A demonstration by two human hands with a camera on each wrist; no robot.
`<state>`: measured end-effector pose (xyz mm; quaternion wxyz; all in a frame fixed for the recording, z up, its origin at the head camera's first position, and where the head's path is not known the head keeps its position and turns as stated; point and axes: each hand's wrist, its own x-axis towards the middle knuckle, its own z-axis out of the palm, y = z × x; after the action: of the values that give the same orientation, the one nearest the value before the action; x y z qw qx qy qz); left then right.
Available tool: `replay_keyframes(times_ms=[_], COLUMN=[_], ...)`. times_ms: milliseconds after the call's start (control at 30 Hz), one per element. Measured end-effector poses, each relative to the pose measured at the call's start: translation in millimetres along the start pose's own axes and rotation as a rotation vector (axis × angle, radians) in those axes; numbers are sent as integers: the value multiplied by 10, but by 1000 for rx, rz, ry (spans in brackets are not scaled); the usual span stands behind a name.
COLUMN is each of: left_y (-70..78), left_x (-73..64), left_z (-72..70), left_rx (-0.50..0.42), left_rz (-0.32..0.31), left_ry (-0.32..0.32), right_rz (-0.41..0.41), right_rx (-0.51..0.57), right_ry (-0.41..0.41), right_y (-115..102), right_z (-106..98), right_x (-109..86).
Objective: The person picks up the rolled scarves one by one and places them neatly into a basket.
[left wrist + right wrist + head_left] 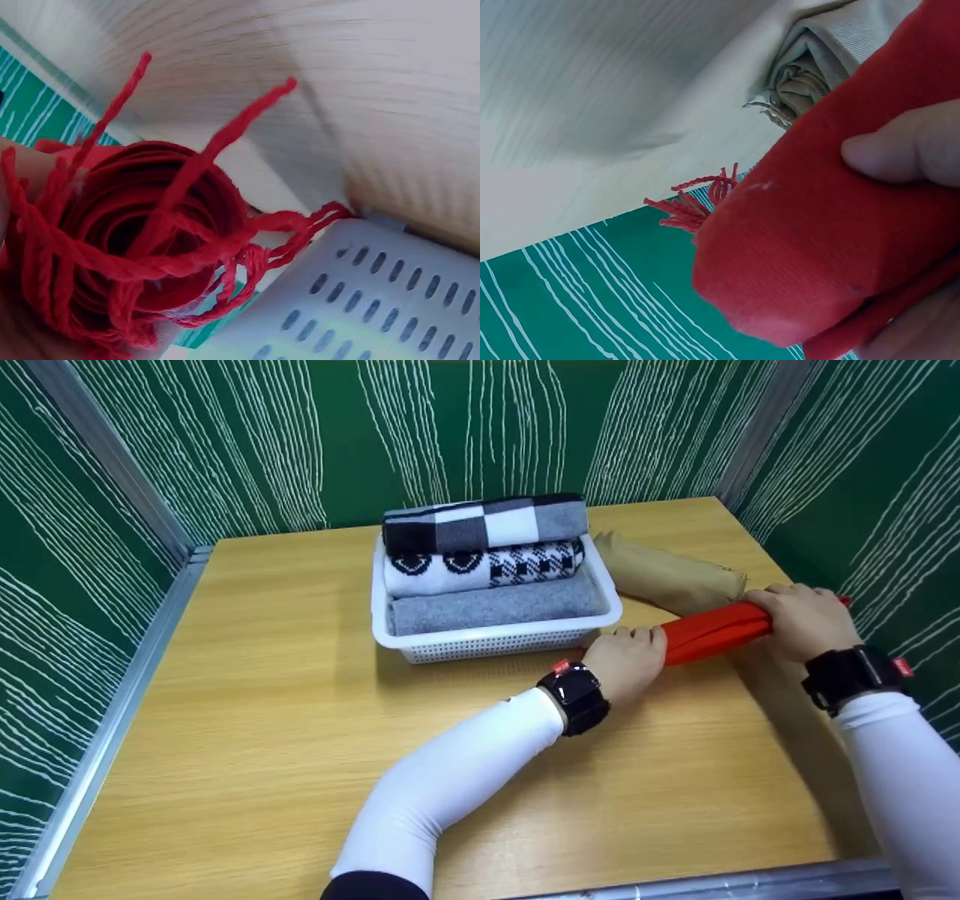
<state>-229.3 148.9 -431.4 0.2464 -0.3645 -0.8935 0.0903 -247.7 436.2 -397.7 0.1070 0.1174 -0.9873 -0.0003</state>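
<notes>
A rolled red scarf [716, 631] with twisted fringe is held off the wooden table [262, 720], to the right of the white basket. My left hand [626, 664] grips its near-basket end, and my right hand [810, 619] grips the other end. In the left wrist view the spiral end of the red scarf [142, 217] shows, its fringe hanging loose beside the basket wall [375, 292]. In the right wrist view my thumb [904, 150] presses on the roll. Part of the roll is hidden under both hands.
The white basket [495, 637] holds a grey roll [495, 607], a black-and-white patterned roll [442, 574] and a checked roll [487, 525]. Behind the red scarf lies a tan rolled scarf [667, 574]. Green walls [510, 427] with white lines enclose the table.
</notes>
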Motion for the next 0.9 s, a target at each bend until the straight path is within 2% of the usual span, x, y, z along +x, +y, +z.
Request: replay_keyframes(times_ms=[233, 533, 633, 900], left_y=[-22, -33, -68, -187], left_x=[-55, -84, -74, -48], left_z=[-121, -145, -188, -286], left_rx=[1, -17, -34, -89], left_rz=[7, 14, 32, 100], left_ry=[22, 66, 46, -54], right_rz=[-11, -2, 0, -46], right_rx=[7, 23, 33, 31], right_ry=[25, 78, 98, 178], right_y=[-44, -86, -91, -101], right_z=[-60, -131, -151, -194], right_x=[15, 19, 40, 62])
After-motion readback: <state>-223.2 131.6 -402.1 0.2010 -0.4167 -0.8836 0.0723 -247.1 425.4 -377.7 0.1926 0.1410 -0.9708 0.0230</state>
